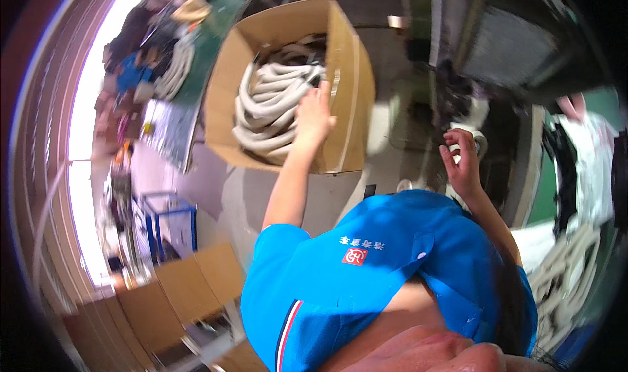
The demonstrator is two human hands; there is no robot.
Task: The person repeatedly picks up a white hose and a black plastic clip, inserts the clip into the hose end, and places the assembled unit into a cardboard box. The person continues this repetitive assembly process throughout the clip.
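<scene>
Box (pixel 347 78) is open on top so reaching in is easy, but coiled hoses (pixel 268 110) pretty much fill it.

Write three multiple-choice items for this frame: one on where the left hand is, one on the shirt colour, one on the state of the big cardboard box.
1. Where is the left hand?
A. On the coiled hoses in the cardboard box
B. Flat on the floor
C. On the blue frame

2. What colour is the shirt?
A. Green
B. Blue
C. White

3. What state is the cardboard box in?
A. Taped shut
C. Flattened
B. Open at the top, with hoses inside

Answers: 1 A, the palm lies over the pale hoses at the box's rim. 2 B, the cloth is bright blue. 3 B, its flaps stand open and coils fill it.
</scene>
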